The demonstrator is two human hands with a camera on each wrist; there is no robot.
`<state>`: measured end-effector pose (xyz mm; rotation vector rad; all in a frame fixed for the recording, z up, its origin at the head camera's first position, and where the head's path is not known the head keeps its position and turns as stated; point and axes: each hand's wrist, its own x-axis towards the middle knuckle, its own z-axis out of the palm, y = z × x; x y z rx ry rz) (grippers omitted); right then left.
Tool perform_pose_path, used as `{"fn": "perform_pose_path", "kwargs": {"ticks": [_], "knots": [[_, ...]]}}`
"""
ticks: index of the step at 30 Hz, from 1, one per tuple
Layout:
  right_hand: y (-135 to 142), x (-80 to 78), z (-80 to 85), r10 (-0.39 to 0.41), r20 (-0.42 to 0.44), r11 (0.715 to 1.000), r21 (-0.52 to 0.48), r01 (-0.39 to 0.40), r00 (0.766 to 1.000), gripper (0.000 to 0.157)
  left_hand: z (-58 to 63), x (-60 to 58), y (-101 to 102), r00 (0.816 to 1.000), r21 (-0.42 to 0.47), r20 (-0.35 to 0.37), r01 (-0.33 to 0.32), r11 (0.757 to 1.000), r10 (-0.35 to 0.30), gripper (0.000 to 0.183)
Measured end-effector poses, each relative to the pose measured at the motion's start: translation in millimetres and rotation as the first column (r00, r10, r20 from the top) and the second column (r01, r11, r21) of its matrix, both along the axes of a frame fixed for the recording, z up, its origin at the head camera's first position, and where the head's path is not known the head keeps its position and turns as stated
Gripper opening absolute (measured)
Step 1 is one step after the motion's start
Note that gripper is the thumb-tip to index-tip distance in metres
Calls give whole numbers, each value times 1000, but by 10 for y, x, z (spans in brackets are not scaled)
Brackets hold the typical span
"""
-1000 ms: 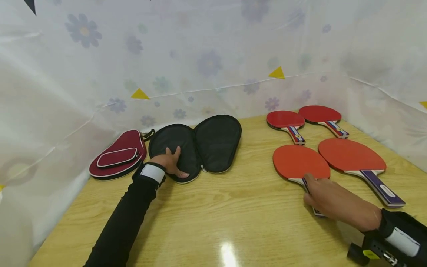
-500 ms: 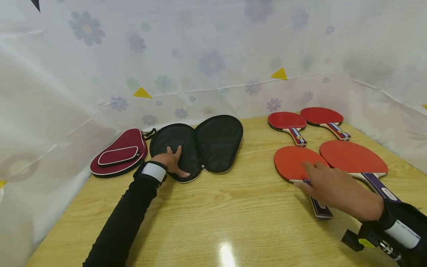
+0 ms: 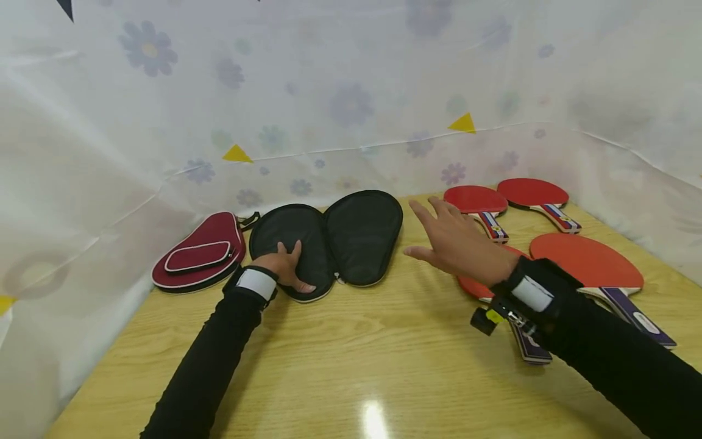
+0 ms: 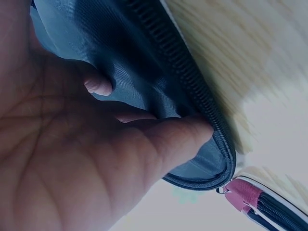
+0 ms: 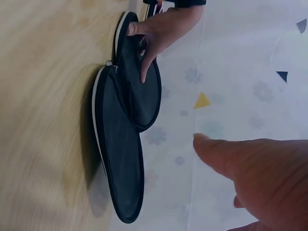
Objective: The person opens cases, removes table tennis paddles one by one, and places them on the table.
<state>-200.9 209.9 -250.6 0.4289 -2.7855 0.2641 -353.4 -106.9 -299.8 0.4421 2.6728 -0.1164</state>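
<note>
A table tennis bat case (image 3: 363,239) lies unfolded on the table, its two black inner halves facing up. My left hand (image 3: 282,266) rests on the left half with fingers spread; in the left wrist view its thumb (image 4: 183,139) lies at the zipped edge. My right hand (image 3: 463,241) is in the air to the right of the case, fingers spread and holding nothing. Below and behind it is an orange-red table tennis bat (image 3: 470,286), partly hidden by the hand and wrist, with its dark handle (image 3: 532,350) toward me.
A closed maroon bat case (image 3: 205,253) with a pocket lies left of the unfolded one. Another orange-red bat (image 3: 584,259) sits at the right, with two red bats (image 3: 475,199) behind. Patterned white sheeting (image 3: 351,103) walls off the table's back and sides.
My right hand has let go of the near orange-red bat's handle, risen and moved left toward the unfolded case. The bat stays on the table. My left hand stays on the case.
</note>
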Motion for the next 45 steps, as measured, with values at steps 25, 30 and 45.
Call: {"fn": "perform_pose_path", "kwargs": {"ticks": [25, 30, 45], "knots": [[-726, -1145, -619, -15, 438, 997, 69, -17, 899, 90, -27, 8, 19, 1000, 15, -5, -13, 1000, 13, 119], [-737, -1148, -673, -27, 505, 997, 82, -17, 862, 85, -21, 20, -8, 1000, 34, -10, -13, 999, 14, 120], [-698, -1123, -657, 10, 504, 995, 82, -59, 864, 83, -40, 55, -192, 951, 378, -150, -199, 904, 271, 101]]}}
